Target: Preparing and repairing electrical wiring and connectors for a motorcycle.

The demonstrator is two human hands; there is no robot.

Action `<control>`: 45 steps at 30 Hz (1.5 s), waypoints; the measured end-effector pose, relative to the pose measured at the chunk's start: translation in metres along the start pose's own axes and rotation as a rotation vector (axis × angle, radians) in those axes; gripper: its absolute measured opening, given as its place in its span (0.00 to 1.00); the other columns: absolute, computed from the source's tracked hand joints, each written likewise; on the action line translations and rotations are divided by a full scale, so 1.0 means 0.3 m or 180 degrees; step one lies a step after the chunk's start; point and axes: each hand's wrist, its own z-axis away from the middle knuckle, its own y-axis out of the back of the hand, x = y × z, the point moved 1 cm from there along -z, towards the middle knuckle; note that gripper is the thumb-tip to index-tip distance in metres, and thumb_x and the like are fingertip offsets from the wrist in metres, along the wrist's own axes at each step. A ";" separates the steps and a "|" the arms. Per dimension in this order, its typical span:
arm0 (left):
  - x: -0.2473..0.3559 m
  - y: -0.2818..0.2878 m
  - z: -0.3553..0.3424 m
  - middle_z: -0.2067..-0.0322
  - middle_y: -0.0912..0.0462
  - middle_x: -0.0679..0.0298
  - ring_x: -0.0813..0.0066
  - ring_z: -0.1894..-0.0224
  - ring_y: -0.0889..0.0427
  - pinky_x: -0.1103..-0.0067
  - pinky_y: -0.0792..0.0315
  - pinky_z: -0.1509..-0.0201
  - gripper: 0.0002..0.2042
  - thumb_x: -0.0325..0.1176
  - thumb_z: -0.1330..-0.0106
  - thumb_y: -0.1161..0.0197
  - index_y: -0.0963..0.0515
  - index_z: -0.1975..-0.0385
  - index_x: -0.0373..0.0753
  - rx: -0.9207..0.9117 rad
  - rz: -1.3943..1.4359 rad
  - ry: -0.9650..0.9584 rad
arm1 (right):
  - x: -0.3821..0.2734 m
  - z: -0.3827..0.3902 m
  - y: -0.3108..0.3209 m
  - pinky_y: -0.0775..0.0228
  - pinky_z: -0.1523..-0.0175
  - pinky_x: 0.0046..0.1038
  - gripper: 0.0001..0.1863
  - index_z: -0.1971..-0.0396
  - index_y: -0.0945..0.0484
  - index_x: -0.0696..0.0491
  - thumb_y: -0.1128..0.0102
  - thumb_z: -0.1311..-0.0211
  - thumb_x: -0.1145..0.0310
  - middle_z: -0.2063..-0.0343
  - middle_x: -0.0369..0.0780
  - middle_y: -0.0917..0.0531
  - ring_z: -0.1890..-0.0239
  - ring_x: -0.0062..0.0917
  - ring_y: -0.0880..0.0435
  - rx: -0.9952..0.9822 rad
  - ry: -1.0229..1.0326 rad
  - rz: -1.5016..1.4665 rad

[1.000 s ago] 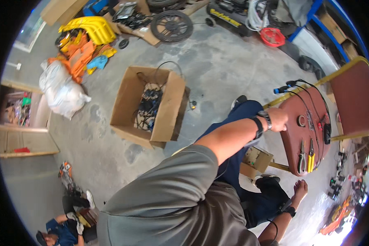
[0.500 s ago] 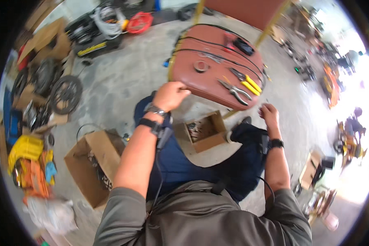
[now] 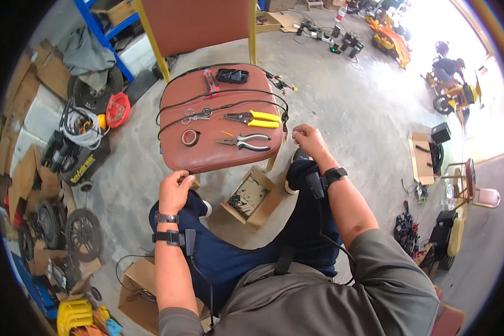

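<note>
- Chair seat (image 3: pixel 207 154) served as the surface; left hand (image 3: pixel 175 190) gripped its front edge, fingers curled over the rim. A tug there would likely have tipped or slid everything on it.
- Right hand (image 3: pixel 308 140) sat clenched at the seat's right corner, just beside the black cable (image 3: pixel 229 106); couldn't tell if the fingers pinched the cable end. If so, a pull risked dragging tools off.
- Yellow-handled pliers (image 3: pixel 255 117) and grey-handled pliers (image 3: pixel 243 142) lay near that right edge, first to fall.
- Tape roll (image 3: pixel 190 138) near the front edge, could have rolled off.
- Open cardboard box (image 3: pixel 251 197) of small parts on the floor between the feet, easy to kick.
</note>
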 end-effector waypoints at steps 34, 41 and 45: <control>0.013 -0.036 -0.075 0.74 0.23 0.69 0.85 0.72 0.28 0.85 0.31 0.66 0.09 0.27 0.41 0.38 0.23 0.64 0.30 -0.0204 0.0367 0.0652 | 0.190 -0.450 -0.022 0.31 0.50 0.33 0.26 0.48 0.31 0.55 0.54 0.51 0.80 0.59 0.51 0.21 0.53 0.41 0.23 -0.0081 -0.0019 0.0411; 0.029 -0.033 -0.070 0.74 0.22 0.68 0.84 0.71 0.28 0.84 0.31 0.66 0.08 0.27 0.41 0.38 0.23 0.64 0.31 -0.0196 0.0184 0.0644 | 0.152 -0.485 -0.054 0.29 0.55 0.37 0.14 0.61 0.22 0.52 0.46 0.48 0.65 0.70 0.50 0.19 0.63 0.44 0.20 -0.0283 0.0389 0.0878; 0.026 -0.036 -0.071 0.75 0.23 0.69 0.84 0.72 0.29 0.85 0.32 0.67 0.08 0.28 0.41 0.37 0.23 0.65 0.31 -0.0159 0.0096 0.0630 | 0.116 -0.475 -0.031 0.30 0.59 0.40 0.12 0.65 0.21 0.52 0.47 0.47 0.64 0.73 0.49 0.20 0.65 0.45 0.21 -0.0083 0.0438 0.0841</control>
